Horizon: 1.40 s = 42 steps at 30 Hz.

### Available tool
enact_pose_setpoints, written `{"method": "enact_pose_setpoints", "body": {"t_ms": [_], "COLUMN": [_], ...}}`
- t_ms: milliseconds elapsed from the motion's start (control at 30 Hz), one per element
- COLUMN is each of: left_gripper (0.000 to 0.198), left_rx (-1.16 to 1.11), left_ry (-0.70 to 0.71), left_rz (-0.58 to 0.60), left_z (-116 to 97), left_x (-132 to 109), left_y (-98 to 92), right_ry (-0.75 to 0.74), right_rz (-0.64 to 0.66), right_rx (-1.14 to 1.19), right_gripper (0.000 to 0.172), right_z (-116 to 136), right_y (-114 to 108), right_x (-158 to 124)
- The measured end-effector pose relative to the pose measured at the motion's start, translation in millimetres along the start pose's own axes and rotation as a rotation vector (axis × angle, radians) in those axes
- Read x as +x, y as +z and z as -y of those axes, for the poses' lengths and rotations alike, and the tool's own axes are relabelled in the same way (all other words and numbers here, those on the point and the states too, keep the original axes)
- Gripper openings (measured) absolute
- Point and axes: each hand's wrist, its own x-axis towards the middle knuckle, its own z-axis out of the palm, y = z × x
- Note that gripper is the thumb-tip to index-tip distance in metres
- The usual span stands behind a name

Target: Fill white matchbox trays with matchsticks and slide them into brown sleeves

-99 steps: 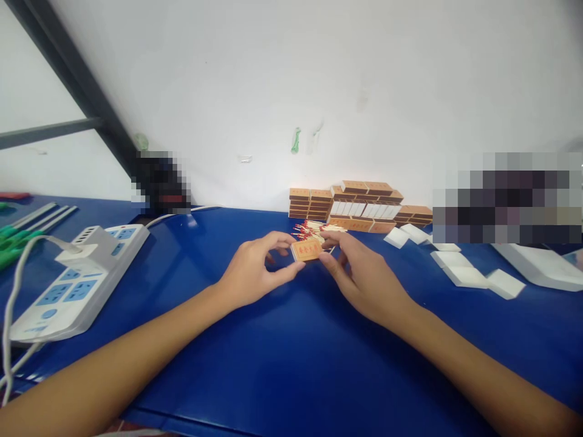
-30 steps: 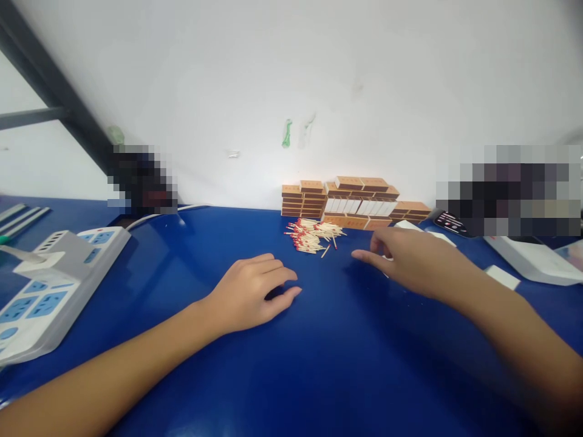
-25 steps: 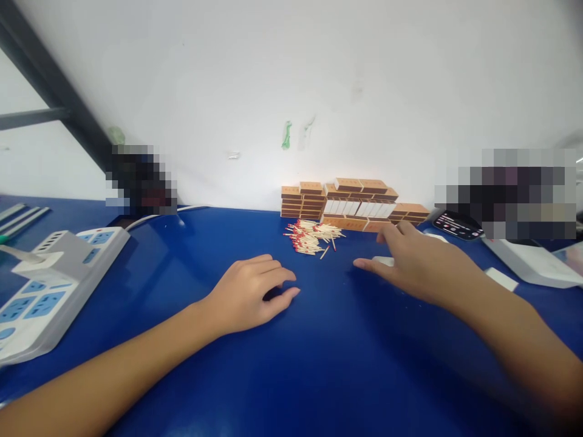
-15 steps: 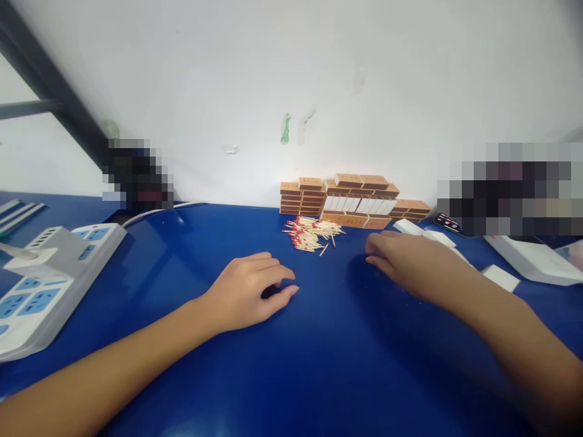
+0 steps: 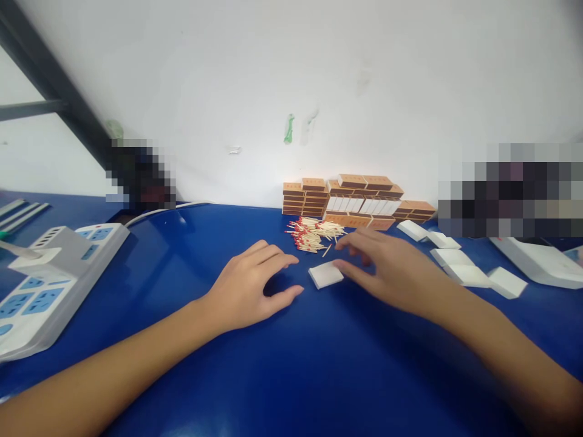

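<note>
A small white matchbox tray [image 5: 326,276] lies on the blue table between my two hands. My right hand [image 5: 380,261] is over its right side, fingers apart; the thumb tip is at the tray's edge, and I cannot tell whether it touches. My left hand [image 5: 250,284] rests on the table to the left of the tray, thumb and fingers spread with nothing between them. Just beyond the tray is a heap of loose red-tipped matches [image 5: 314,233]. Behind the heap, brown matchboxes [image 5: 304,199] stand stacked against the wall.
Several more white trays [image 5: 467,274] lie scattered to the right, near and beyond my right forearm. A white device [image 5: 537,261] is farther right. On the left sits a large power strip [image 5: 102,261] with a plug in it. A white cable [image 5: 168,210] runs along the back.
My right hand has moved left from beside the scattered white trays, and a white tray now lies between my hands. The left hand has opened slightly wider.
</note>
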Motion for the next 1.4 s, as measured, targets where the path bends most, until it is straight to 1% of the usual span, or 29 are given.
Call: {"method": "enact_pose_setpoints", "body": {"t_ms": [67,133,200,300,367,467,533,633,700,733,800,867,967,1033,1100,1233,1400], "left_gripper": [0.040,0.044,0.048,0.054,0.048,0.033,0.030,0.020,0.017,0.018,0.024,0.029,0.043,0.046,0.043,0.033,0.031], "left_rx": [0.026,0.022,-0.001,-0.043,-0.065,-0.089,-0.097,-0.099,-0.081,-0.067,-0.039,-0.022,-0.012,-0.015,-0.031,-0.070,-0.109], "left_ry": [-0.017,-0.015,-0.006,0.000,0.001,0.010,0.015,0.015,-0.006,-0.025,-0.064,-0.085,-0.072,-0.041,-0.009,0.014,0.025], "left_rz": [0.021,0.039,0.055,0.080,0.100,0.127,0.132,0.125,0.100,0.084,0.058,0.061,0.115,0.160,0.174,0.152,0.134], "left_z": [0.4,0.6,-0.1,-3.1,-5.2,-6.9,-6.8,-6.6,-7.5,-8.4,-10.7,-12.7,-13.0,-11.1,-8.5,-5.0,-5.3], "left_x": [0.5,0.7,0.5,-0.2,-0.6,-1.2,-1.6,-2.0,-1.7,-1.4,-0.7,-0.2,-0.8,-2.2,-3.5,-4.6,-2.9], "left_y": [-0.5,-0.4,0.2,1.5,2.2,2.9,3.1,2.8,2.1,1.6,0.6,0.1,0.5,1.4,2.5,4.5,5.3], "right_ry": [-0.036,-0.032,0.000,0.008,-0.013,0.012,0.062,0.099,0.089,0.078,0.051,0.039,0.050,0.059,0.082,0.111,0.110], "right_rz": [0.088,0.143,0.161,0.184,0.190,0.144,0.078,-0.023,-0.069,-0.076,-0.056,-0.015,0.028,0.045,0.055,0.061,0.106], "right_rx": [0.049,0.071,0.081,0.117,0.169,0.240,0.235,0.149,0.084,0.053,0.003,-0.031,-0.038,-0.021,0.000,0.018,0.053], "right_gripper": [0.024,0.023,0.022,0.032,0.035,0.031,0.026,0.017,0.017,0.020,0.023,0.023,0.018,0.016,0.016,0.017,0.018], "right_z": [4.8,14.1,24.5,36.1,38.5,31.6,21.6,6.0,-0.2,-1.4,-0.5,3.1,7.9,7.9,4.7,-7.5,-19.3], "right_y": [4.2,7.4,11.0,16.5,18.5,18.5,18.7,22.8,27.2,29.2,31.8,31.9,28.8,26.5,25.3,24.8,21.2], "right_x": [-1.2,-2.1,-2.4,-2.0,-1.1,1.5,3.8,7.2,8.5,8.8,8.6,7.9,6.6,6.1,5.9,5.8,3.9]}}
